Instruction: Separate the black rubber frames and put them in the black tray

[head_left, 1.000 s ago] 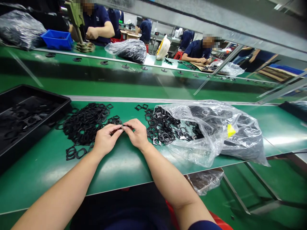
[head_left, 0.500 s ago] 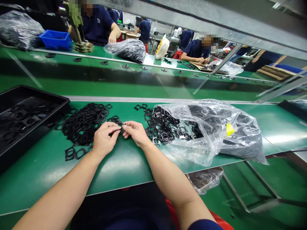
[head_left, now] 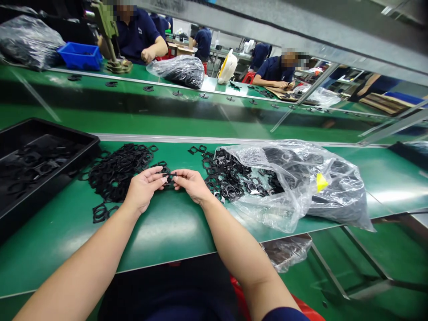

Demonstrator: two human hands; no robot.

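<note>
My left hand [head_left: 143,187] and my right hand [head_left: 191,183] meet at the middle of the green table [head_left: 167,232], fingertips together. Both pinch one small black flat part [head_left: 170,175] between them. To the left of my hands lies a pile of black frame-shaped parts [head_left: 118,171]. On the right, more black parts [head_left: 227,178] spill from an open clear plastic bag [head_left: 301,187].
A black tray [head_left: 20,133] with parts sits at the far left. Beyond a green conveyor belt [head_left: 167,111] carrying spaced black pieces, other people in dark blue shirts work. A blue bin [head_left: 80,55], a bagged heap [head_left: 179,69] and a press tool [head_left: 109,35] stand there.
My hands stay together on the small part; the left hand has turned slightly palm-up and its fingers have loosened. A person across the belt has moved an arm.
</note>
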